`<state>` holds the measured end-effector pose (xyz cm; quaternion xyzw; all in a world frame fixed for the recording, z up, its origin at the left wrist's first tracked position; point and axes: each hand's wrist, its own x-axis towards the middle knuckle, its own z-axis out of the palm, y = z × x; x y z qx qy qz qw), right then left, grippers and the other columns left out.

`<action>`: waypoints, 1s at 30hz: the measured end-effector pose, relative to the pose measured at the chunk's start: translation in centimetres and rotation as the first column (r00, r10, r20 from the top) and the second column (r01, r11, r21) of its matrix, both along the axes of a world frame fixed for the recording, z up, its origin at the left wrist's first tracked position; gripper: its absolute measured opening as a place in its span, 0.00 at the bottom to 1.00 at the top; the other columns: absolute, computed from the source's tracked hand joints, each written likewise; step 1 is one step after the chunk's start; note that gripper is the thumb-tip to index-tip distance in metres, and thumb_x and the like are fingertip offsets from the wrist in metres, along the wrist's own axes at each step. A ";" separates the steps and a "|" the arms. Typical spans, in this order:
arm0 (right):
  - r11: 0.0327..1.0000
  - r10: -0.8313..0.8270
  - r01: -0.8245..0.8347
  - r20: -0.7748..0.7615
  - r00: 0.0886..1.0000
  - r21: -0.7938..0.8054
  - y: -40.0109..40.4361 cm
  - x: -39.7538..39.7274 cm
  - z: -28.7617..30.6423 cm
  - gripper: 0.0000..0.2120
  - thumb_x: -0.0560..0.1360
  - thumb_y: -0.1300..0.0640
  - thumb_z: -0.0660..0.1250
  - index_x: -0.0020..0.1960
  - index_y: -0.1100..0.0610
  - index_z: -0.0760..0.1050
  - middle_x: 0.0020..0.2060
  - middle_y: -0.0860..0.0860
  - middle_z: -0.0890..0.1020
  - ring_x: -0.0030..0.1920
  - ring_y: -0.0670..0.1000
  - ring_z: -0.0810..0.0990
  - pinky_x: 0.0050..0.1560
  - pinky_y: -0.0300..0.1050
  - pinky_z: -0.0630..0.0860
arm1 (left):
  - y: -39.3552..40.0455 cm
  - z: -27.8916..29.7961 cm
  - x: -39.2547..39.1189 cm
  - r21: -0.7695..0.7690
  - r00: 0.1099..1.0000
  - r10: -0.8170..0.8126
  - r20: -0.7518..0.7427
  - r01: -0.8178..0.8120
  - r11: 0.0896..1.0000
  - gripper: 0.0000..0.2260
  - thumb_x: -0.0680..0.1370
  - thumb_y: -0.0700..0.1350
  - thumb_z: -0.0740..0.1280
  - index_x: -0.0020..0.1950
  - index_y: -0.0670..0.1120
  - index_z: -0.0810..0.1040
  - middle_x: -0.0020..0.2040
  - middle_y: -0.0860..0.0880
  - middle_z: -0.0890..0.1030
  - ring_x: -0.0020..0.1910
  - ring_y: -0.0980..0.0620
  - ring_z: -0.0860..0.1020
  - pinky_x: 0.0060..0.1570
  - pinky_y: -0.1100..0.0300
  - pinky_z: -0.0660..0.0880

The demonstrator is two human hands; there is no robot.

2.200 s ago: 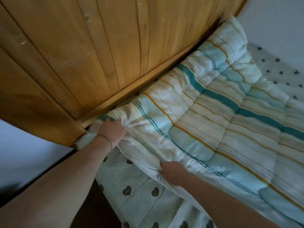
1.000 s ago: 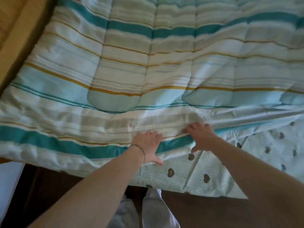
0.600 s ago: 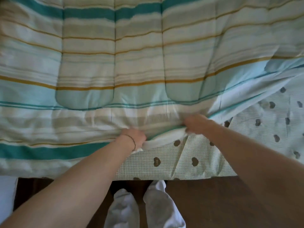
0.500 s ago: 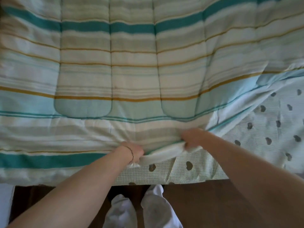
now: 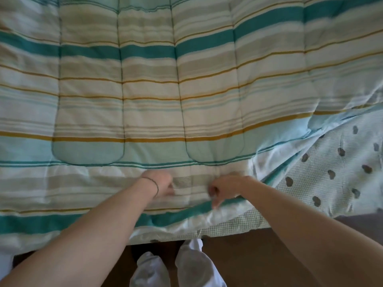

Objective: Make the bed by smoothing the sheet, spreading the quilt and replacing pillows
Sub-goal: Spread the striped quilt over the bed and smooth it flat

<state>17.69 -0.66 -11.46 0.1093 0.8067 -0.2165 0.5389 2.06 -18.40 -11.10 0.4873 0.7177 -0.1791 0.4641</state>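
Quilt: lay striped side up over most of the bed, its near hem running along the bed's near edge on the left and lifting away toward the right.
Sheet: the heart-print cloth showed bare at the right, where the quilt's corner sat rumpled and pulled back — that part was not yet covered.
Left hand: rested on the quilt's near band, blurred; I could not tell whether its fingers were pinching cloth or only pressing.
Right hand: fingers curled, apparently pinching the quilt at its teal hem stripe, just beside the left hand.
Done so far: by my judgement the quilt was spread and flat across the left and middle; the sheet under it was hidden, so its smoothness could not be checked.
Left to do: drawing the right corner out over the bare sheet, and replacing pillows — none were in view.
Edges: the bed's near edge overhung dark floor; the quilt's hem drooped slightly over it at the left.
Room: the person's white-socked feet stood close against the bed, with open floor to the right for stepping sideways.
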 end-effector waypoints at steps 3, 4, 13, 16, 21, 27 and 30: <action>0.971 -0.187 0.221 -0.297 0.936 0.086 4.7 0.2 2.1 0.15 0.77 0.40 0.62 0.38 0.49 0.73 0.39 0.47 0.78 0.41 0.50 0.77 0.45 0.44 0.74 | 4.0 1.1 0.1 0.149 0.988 0.007 -0.152 0.016 0.989 0.13 0.81 0.53 0.59 0.49 0.48 0.80 0.45 0.49 0.80 0.43 0.49 0.77 0.43 0.58 0.74; 0.953 -0.188 0.263 -0.387 0.903 0.151 6.5 0.8 2.7 0.16 0.79 0.43 0.61 0.36 0.51 0.72 0.37 0.48 0.78 0.40 0.51 0.77 0.44 0.45 0.74 | 5.3 1.5 0.9 0.180 0.989 0.001 -0.145 0.026 0.983 0.14 0.81 0.54 0.58 0.49 0.48 0.79 0.45 0.49 0.80 0.44 0.48 0.77 0.42 0.58 0.74; 0.811 0.219 -0.072 -0.186 0.958 0.581 18.2 14.5 0.6 0.36 0.75 0.57 0.67 0.78 0.47 0.55 0.75 0.47 0.60 0.76 0.50 0.57 0.72 0.54 0.60 | 13.8 -0.3 15.8 0.251 0.970 -0.241 -0.033 0.242 0.937 0.34 0.68 0.74 0.62 0.60 0.48 0.73 0.55 0.49 0.78 0.53 0.47 0.78 0.46 0.52 0.73; 0.813 0.249 -0.057 -0.258 0.933 0.580 18.4 13.3 -1.5 0.31 0.72 0.46 0.70 0.73 0.46 0.66 0.71 0.46 0.68 0.73 0.50 0.64 0.70 0.51 0.61 | 15.6 -1.8 16.7 0.189 0.971 -0.218 -0.101 0.233 0.954 0.30 0.72 0.70 0.62 0.64 0.48 0.73 0.59 0.49 0.78 0.58 0.47 0.78 0.49 0.53 0.71; 0.829 0.220 -0.040 -0.260 0.940 0.558 18.3 10.5 -2.5 0.14 0.78 0.45 0.63 0.60 0.47 0.79 0.60 0.46 0.80 0.65 0.51 0.75 0.69 0.50 0.65 | 17.5 -2.9 16.0 0.069 0.976 -0.218 -0.026 0.219 0.973 0.14 0.81 0.50 0.59 0.62 0.47 0.76 0.63 0.47 0.77 0.61 0.45 0.76 0.56 0.49 0.73; 0.894 0.022 -0.014 -0.013 1.000 0.448 16.8 13.9 -1.3 0.17 0.82 0.46 0.56 0.64 0.51 0.78 0.63 0.47 0.79 0.67 0.53 0.73 0.67 0.51 0.66 | 18.0 -1.7 18.0 -0.027 0.930 -0.360 0.068 0.362 0.932 0.09 0.82 0.45 0.58 0.56 0.47 0.76 0.58 0.47 0.78 0.58 0.46 0.76 0.54 0.53 0.70; 0.946 -0.027 -0.019 0.137 0.990 0.325 14.6 18.8 -0.6 0.18 0.83 0.50 0.55 0.68 0.55 0.74 0.67 0.52 0.75 0.69 0.57 0.71 0.65 0.56 0.70 | 16.8 -1.6 21.3 -0.070 0.862 -0.496 0.102 0.504 0.861 0.11 0.82 0.41 0.58 0.60 0.47 0.76 0.61 0.48 0.77 0.61 0.44 0.75 0.58 0.49 0.69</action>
